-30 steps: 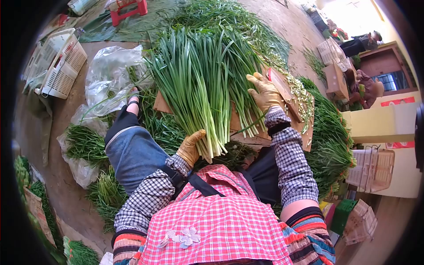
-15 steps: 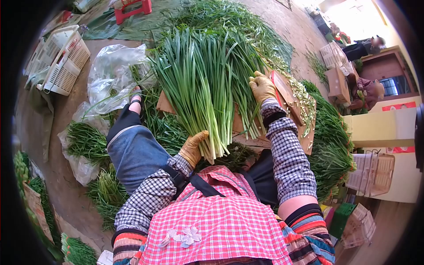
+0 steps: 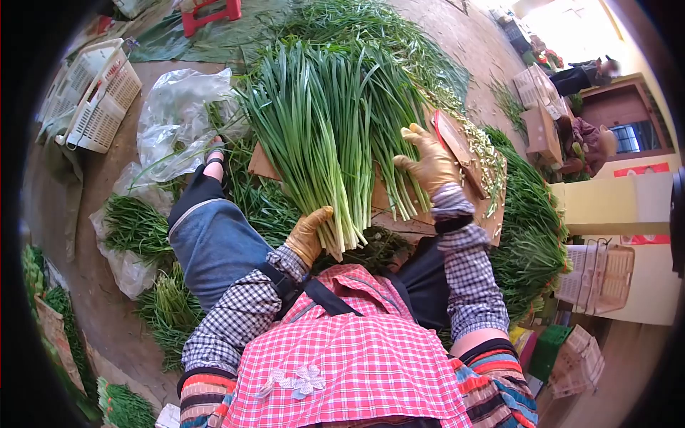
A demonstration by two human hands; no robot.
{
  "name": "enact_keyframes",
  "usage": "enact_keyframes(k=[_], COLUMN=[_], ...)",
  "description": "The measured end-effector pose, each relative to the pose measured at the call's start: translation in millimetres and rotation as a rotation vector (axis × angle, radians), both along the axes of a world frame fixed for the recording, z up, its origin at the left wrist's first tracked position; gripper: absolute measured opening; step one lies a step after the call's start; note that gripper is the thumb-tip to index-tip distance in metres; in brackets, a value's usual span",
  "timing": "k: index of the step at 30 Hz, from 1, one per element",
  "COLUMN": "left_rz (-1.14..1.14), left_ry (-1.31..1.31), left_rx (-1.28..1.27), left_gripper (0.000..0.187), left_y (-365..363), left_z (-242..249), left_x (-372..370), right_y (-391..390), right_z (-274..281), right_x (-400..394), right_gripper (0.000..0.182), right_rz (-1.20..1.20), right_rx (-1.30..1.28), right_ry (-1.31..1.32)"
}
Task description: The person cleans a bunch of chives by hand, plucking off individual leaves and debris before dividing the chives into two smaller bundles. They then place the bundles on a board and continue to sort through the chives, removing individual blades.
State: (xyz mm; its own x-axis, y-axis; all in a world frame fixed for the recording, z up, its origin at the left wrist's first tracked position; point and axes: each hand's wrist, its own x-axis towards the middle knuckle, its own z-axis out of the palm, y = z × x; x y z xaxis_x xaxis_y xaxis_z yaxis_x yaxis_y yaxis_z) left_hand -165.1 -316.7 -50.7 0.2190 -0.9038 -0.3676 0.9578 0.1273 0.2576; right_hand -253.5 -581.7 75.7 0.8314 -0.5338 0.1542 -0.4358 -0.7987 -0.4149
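Note:
My left hand [image 3: 309, 234], in a tan work glove, is closed around the pale stem ends of a thick bundle of garlic chives [image 3: 314, 135]. The long green leaves fan out away from me across a wooden board [image 3: 389, 203]. My right hand [image 3: 428, 160], gloved the same way, is raised over the board with fingers apart and nothing in them. Just left of it, more loose garlic chives [image 3: 399, 135] lie on the board. To its right rests a flat brown knife-like tool with a red edge [image 3: 460, 153], beside chopped pale stem pieces [image 3: 492, 167].
Tied green bundles [image 3: 528, 235] are stacked along the right. Loose greens [image 3: 357, 25] heap behind the board. Clear plastic bags [image 3: 175, 121] and white crates [image 3: 107, 100] stand left, a red stool [image 3: 212, 16] at the back. Two people are in the far right background.
My right hand has come off the loose chives and moved slightly toward me, its fingers now spread. My left hand keeps its hold on the bundle.

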Motion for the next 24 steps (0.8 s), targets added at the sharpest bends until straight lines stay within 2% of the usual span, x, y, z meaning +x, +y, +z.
enact_keyframes(k=[1, 2, 4, 6, 7, 8, 10, 11, 13, 18, 24], left_rz=[0.005, 0.014, 0.002, 0.001, -0.001, -0.006, 0.004, 0.005, 0.003, 0.0, -0.014], left_ry=[0.009, 0.016, 0.011, 0.016, 0.02, 0.024, 0.02, 0.022, 0.018, 0.039, 0.044], left_rx=[-0.002, -0.003, 0.002, 0.006, 0.002, -0.007, -0.027, -0.027, -0.02, -0.025, -0.036], left_gripper=[0.031, 0.031, 0.031, 0.032, 0.032, 0.033, 0.032, 0.032, 0.031, 0.033, 0.034], left_y=[-0.8, -1.1, -1.1, 1.5, 1.8, -0.2, -2.7, -1.7, -0.5, 0.4, -0.6], left_z=[-0.2, -0.2, -4.5, -6.1, -4.6, -2.1, 6.2, 10.5, 12.5, 20.7, 8.6], left_x=[-0.6, -0.2, 1.2, 0.9, 0.6, 0.7, 0.3, 0.7, 2.2, 2.2, 2.2], right_y=[-1.0, 0.2, -14.8, -30.8, -35.9, -17.7, -17.3, -17.3, -6.9, -14.4, -20.2], right_z=[-9.5, -14.4, -33.6, -59.3, -55.9, -18.0, 6.7, 15.2, 38.6, 50.0, 84.2], right_x=[3.6, 3.1, 2.9, 2.0, 1.8, 4.4, 3.3, 0.4, -3.6, -3.9, -5.3], right_gripper=[0.052, 0.046, 0.031, 0.019, 0.01, 0.01, 0.008, 0.008, 0.008, 0.013, 0.013], right_rz=[-0.041, -0.08, -0.117, -0.118, -0.122, -0.164, -0.214, -0.163, -0.16, -0.156, 0.087], right_rx=[-0.049, -0.105, 0.022, 0.214, 0.298, 0.431, 0.444, 0.57, 0.645, 0.739, 0.825], right_ry=[0.113, 0.184, 0.044, -0.399, -0.485, -0.511, -0.526, -0.638, -0.724, -0.972, -1.165])
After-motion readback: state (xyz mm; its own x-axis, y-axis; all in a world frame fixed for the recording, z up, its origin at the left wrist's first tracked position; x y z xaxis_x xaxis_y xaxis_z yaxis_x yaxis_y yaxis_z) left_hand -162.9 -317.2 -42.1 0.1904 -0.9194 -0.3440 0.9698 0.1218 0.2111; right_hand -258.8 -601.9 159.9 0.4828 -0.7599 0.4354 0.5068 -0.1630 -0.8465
